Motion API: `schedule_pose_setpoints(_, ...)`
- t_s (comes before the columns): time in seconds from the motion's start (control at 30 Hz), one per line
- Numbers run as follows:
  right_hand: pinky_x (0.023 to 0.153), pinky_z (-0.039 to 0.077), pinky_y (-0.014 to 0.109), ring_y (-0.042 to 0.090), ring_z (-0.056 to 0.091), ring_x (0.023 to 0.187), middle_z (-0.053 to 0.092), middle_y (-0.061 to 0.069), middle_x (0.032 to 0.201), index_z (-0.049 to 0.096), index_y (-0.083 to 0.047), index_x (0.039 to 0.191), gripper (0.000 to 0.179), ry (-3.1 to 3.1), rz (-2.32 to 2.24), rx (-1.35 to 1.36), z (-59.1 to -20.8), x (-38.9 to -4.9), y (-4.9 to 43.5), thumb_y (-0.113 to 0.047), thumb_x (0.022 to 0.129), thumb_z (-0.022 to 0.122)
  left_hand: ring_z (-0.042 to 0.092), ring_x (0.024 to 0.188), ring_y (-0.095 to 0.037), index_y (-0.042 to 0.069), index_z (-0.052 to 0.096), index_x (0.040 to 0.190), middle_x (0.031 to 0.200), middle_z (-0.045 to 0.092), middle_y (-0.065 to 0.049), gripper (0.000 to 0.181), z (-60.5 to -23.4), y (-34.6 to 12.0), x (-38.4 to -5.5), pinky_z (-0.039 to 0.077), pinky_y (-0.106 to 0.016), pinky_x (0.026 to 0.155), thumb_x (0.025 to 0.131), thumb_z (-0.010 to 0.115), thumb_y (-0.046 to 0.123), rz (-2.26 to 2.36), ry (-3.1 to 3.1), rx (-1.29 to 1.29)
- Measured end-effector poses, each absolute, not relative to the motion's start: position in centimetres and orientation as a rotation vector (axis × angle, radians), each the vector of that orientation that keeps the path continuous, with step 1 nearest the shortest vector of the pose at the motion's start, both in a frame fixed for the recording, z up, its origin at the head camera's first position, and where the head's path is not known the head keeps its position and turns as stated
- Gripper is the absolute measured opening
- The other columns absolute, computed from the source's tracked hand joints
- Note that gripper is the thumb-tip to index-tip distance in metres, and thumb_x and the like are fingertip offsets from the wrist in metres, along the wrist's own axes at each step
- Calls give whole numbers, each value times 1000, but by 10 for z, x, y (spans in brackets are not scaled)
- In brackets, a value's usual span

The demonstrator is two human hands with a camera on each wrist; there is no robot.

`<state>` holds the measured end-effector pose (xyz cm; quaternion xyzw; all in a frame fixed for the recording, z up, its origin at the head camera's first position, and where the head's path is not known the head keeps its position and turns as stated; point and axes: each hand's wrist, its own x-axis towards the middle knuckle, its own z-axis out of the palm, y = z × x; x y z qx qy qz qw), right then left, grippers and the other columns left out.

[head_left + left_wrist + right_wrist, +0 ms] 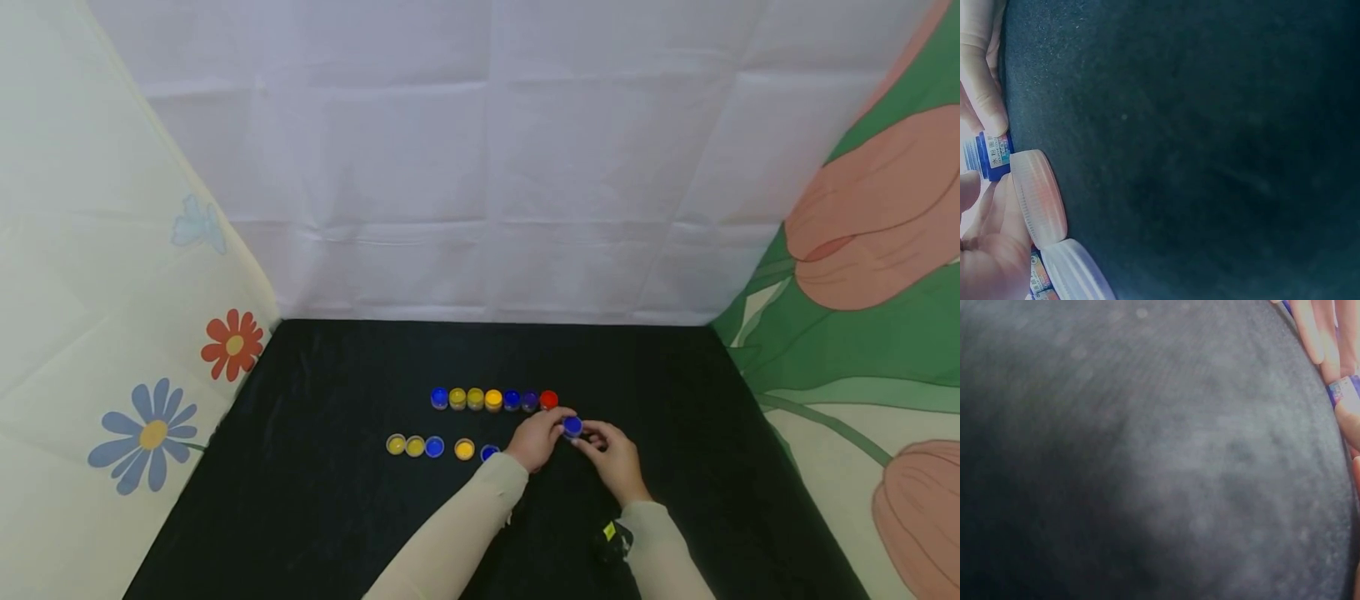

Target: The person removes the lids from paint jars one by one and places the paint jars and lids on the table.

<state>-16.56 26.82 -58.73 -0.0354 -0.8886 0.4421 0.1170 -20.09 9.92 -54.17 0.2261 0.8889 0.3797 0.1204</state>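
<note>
A small blue paint jar [572, 427] is held up between my two hands, to the right of the jar rows. My left hand [534, 440] grips it from the left, with the index finger reaching over its far side. From the right, my right hand [615, 462] pinches the same jar between thumb and fingers. The left wrist view shows a printed label on the blue jar [997, 152] and a ridged rim. Close to the left hand lie a reddish ridged lid [1040, 199] and a purplish lid [1077, 269]. My left hand and sleeve hide part of the front row.
Behind the hands stands a row of several paint jars, from a blue jar [439, 398] to a red jar [549, 400]. Nearer lie round lids, including a yellow one [396, 444] and an orange one [464, 449]. Black cloth [315, 500] covers the table; a white sheet [480, 167] hangs behind.
</note>
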Motion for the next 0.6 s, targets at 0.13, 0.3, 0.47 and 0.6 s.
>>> schedule_pose_setpoints(0.13,77,53,27,26,64,89,69,16,106,72,0,111,25,-2605,1293,-101,-587,-165,268,-7,88,80,61,116,-14,20,60,135,132,65,-1,30,-540,99,-200,48,-37,103,107,50,17,1142,2564,625)
schedule_pose_setpoints(0.3,76,53,26,25,64,88,69,16,105,72,0,110,25,-2601,1286,-97,-588,-165,268,-7,87,80,63,109,-12,19,58,130,126,67,-1,24,-541,99,-201,50,-36,100,106,54,20,1198,2516,544)
schedule_pose_setpoints(0.47,72,52,23,21,63,82,70,14,99,73,0,106,25,-2572,1257,-78,-589,-166,268,-5,84,83,63,116,-14,19,58,134,130,66,-2,28,-547,100,-203,49,-35,102,106,53,18,1184,2548,582)
schedule_pose_setpoints(0.6,71,51,23,19,63,81,70,13,98,73,0,106,25,-2566,1248,-66,-589,-167,268,-4,84,83,60,122,-15,22,58,140,135,64,-1,35,-552,101,-206,47,-35,104,107,50,16,1129,2590,664)
